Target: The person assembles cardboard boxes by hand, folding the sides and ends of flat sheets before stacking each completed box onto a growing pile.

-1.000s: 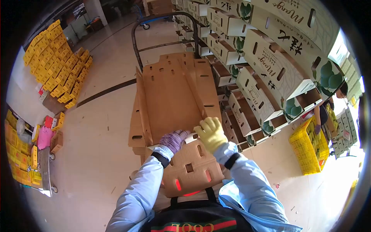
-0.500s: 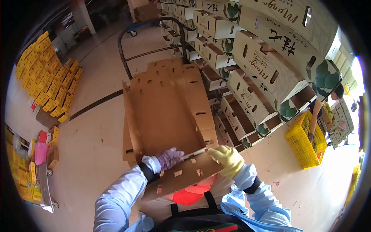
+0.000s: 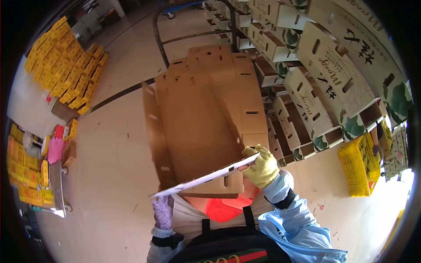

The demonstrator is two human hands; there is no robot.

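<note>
A brown cardboard box blank point(image 3: 197, 136) lies partly folded on a stack of flat cardboard, its left side wall point(image 3: 154, 131) raised. Its near end panel point(image 3: 206, 176) stands up with the pale edge slanting across the front. My right hand point(image 3: 262, 168), in a yellow glove, grips the right end of this panel, fingers closed around its edge. Below the left end, my left hand point(image 3: 163, 212) in a purple glove is against the panel's outer side. The panel hides its fingertips. A red surface point(image 3: 223, 209) shows between my legs, under the cardboard.
A trolley's dark metal handle point(image 3: 195, 37) rises beyond the cardboard. Printed mango boxes point(image 3: 326, 79) are stacked high on the right. Another person's arm point(image 3: 375, 139) reaches near a yellow crate point(image 3: 351, 168) of fruit. Yellow boxes point(image 3: 61, 65) and a loaded cart point(image 3: 59, 188) stand left.
The near end panel has tilted up from leaning towards me. My left hand has moved from its top edge down to its outer left side; my right hand still holds the right end.
</note>
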